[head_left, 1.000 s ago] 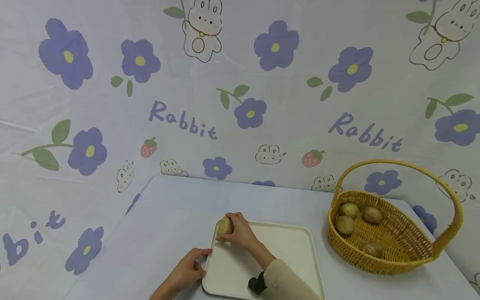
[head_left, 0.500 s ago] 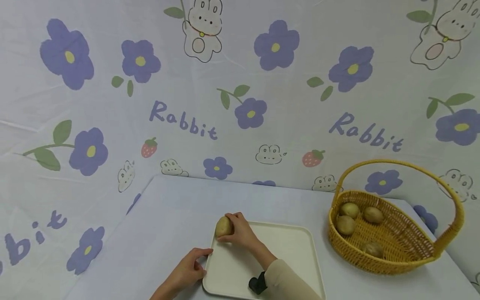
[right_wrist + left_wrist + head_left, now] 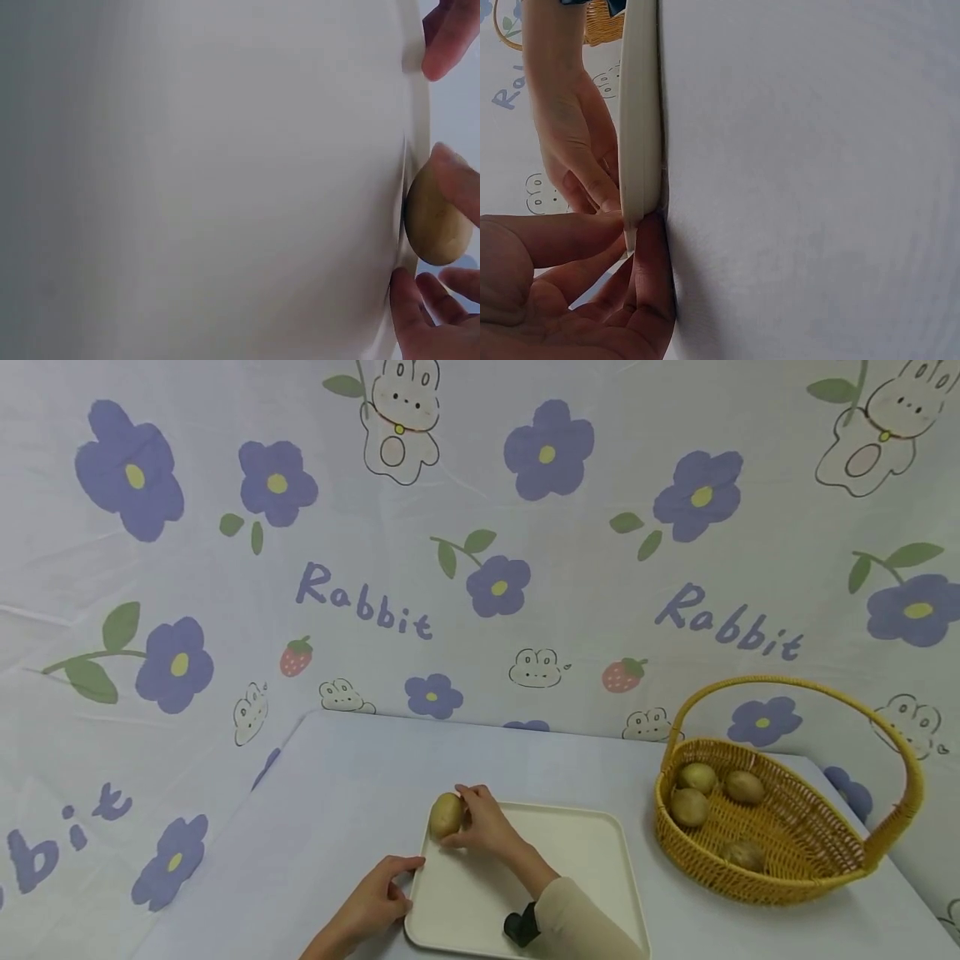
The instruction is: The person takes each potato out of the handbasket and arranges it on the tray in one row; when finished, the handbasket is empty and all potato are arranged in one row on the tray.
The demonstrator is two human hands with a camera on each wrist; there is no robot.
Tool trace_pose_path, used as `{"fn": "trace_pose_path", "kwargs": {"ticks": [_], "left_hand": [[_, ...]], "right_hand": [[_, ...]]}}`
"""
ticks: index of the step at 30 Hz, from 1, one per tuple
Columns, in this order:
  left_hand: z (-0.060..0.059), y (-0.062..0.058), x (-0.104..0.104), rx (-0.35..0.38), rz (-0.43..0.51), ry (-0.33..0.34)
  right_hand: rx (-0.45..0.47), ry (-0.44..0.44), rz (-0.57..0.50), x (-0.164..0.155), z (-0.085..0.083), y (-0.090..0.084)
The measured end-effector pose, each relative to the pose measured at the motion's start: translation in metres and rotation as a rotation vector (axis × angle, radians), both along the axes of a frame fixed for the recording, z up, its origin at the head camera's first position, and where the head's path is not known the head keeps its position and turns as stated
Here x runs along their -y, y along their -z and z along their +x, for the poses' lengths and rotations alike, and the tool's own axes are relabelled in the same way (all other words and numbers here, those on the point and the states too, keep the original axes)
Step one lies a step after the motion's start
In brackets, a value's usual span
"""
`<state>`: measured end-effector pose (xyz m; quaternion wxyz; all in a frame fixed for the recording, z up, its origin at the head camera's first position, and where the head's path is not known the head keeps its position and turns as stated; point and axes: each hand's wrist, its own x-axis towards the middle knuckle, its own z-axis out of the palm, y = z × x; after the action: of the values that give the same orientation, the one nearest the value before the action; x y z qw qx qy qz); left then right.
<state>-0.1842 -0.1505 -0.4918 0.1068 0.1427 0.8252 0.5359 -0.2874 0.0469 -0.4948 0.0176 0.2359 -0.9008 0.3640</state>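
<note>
My right hand [image 3: 486,828] has the potato [image 3: 444,815] between thumb and fingers, by the tray's [image 3: 581,852] far left corner; squeezed, I can't tell. My left hand [image 3: 375,897] pinches the left edge.

The tray [image 3: 577,860] lies on the table [image 3: 360,793], the potato [image 3: 446,816] at its 10 o'clock corner. The right hand [image 3: 484,827] is at that potato's 3 o'clock side; the left hand [image 3: 375,897] is at the tray's 9 o'clock edge. At 2 o'clock from the tray stands the wicker basket [image 3: 735,889], with four other potatoes [image 3: 690,808] inside at 7, 9, 10 and 11.
</note>
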Motion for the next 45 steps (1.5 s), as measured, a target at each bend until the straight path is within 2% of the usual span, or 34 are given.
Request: {"fn": "trace_pose_path", "kwargs": {"ticks": [1,4,7,11,14,17,22,26,32,35,39,45], "left_hand": [[-0.002,0.004,0.000,0.002,0.003,0.002],[-0.002,0.004,-0.002,-0.003,0.000,0.004],[-0.002,0.004,-0.004,-0.013,-0.008,0.002],[-0.003,0.004,-0.004,-0.023,-0.021,-0.006],[-0.002,0.005,-0.003,-0.026,-0.034,-0.007],[-0.002,0.006,0.000,-0.036,-0.053,-0.005],[-0.002,0.007,0.002,-0.041,-0.068,-0.003],[-0.003,0.007,0.002,-0.022,-0.063,-0.006],[-0.004,0.007,0.000,-0.022,-0.051,0.008],[-0.004,0.006,0.000,-0.012,-0.041,0.014],[-0.003,0.005,0.000,-0.005,-0.032,0.016],[-0.005,0.008,0.002,-0.031,-0.060,0.015]], "right_hand": [[0.009,-0.007,-0.016,-0.003,0.001,-0.002],[-0.011,-0.043,-0.095,-0.018,0.006,-0.015],[-0.031,-0.071,-0.203,-0.045,0.015,-0.051],[-0.060,-0.061,-0.246,-0.102,0.024,-0.104],[-0.067,-0.031,-0.214,-0.159,0.020,-0.117],[-0.037,0.049,-0.158,-0.219,0.012,-0.117],[-0.031,0.256,-0.029,-0.298,0.008,-0.113],[-0.042,0.373,-0.011,-0.332,0.010,-0.111],[-0.080,0.524,0.028,-0.356,0.003,-0.095],[-0.065,0.511,0.103,-0.359,-0.007,-0.082],[0.056,0.377,0.197,-0.357,-0.018,-0.070],[0.252,0.199,0.195,-0.346,-0.021,-0.065]]}}
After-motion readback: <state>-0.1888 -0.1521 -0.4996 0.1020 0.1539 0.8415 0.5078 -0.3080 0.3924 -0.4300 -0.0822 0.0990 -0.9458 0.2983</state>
